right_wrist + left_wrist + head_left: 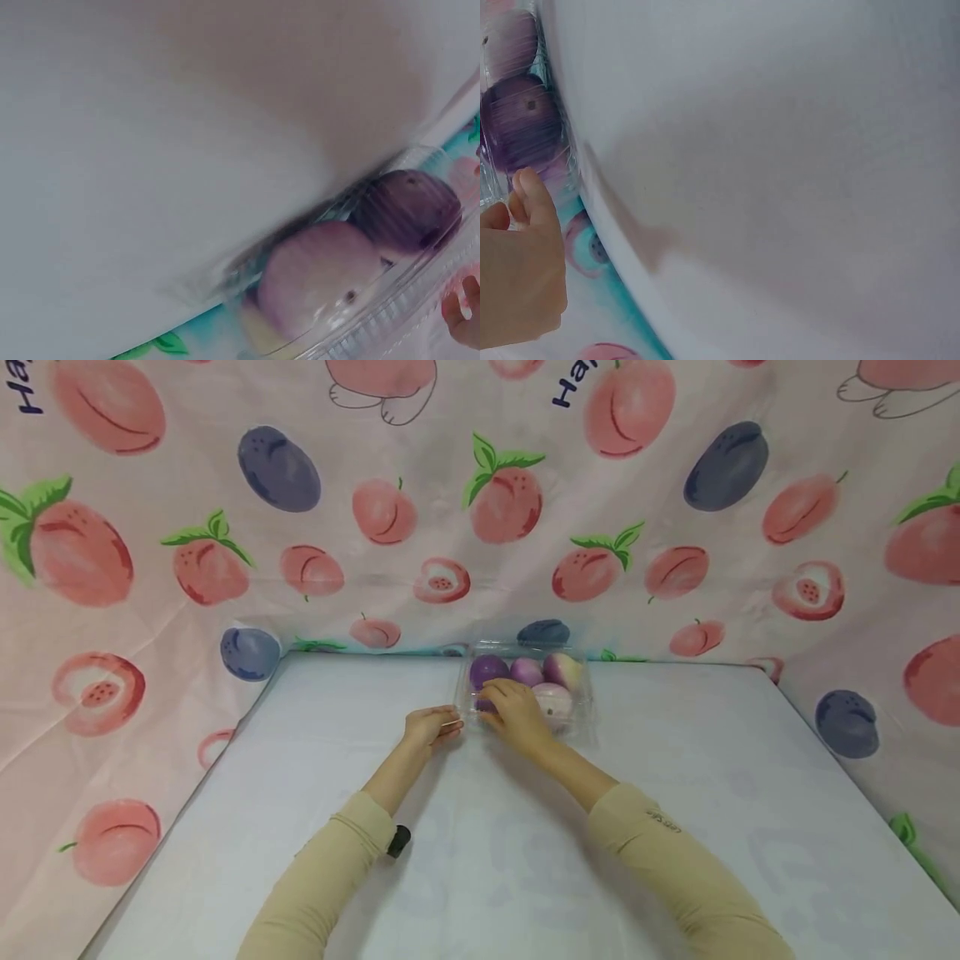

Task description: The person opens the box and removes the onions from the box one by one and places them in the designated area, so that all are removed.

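Observation:
A clear plastic box (587, 718) stands at the back edge of the table and holds several round, purple to whitish pieces of produce (527, 672). A dark purple one (525, 120) and a paler one (322, 277) show through its front wall. At the box's left front corner, my left hand (432, 724) pinches the plastic edge between thumb and fingers. My right hand (517, 714) lies over the front left part of the box with bent fingers, covering part of a dark purple piece. I cannot tell whether these fingers grip the lid.
The table (712, 810) has a white cover. A cloth printed with peaches (506, 506) rises behind it, close to the box, and also along both sides. A small black object (399, 842) shows beside my left sleeve (330, 868).

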The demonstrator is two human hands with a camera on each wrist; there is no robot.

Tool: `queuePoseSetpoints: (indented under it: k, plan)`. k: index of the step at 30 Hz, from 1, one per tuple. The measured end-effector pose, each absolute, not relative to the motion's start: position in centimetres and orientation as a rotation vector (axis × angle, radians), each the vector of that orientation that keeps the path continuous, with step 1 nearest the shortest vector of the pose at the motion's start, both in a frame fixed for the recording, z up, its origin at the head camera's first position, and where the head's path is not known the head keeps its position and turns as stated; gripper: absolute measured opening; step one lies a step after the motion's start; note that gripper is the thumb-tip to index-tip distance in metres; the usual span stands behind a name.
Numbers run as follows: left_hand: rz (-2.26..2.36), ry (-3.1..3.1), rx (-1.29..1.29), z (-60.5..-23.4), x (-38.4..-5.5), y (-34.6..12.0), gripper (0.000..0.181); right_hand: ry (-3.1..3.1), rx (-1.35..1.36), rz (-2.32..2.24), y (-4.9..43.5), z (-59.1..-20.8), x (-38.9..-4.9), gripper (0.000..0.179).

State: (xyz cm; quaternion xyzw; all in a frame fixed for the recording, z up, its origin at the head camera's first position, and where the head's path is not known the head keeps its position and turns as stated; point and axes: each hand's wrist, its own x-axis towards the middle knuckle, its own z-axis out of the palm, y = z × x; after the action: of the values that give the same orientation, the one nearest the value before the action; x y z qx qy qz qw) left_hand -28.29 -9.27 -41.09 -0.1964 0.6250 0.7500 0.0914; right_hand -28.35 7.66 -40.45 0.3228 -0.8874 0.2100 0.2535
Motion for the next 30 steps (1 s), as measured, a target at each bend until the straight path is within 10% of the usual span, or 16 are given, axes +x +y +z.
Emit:
queuePoseSetpoints:
  k: [30]
  plan:
    - [2.009,1.700,-0.360,-41.1,-25.4,-3.2,0.038,-2.308,0.752,0.570,22.3,-41.5,-26.9,0.025]
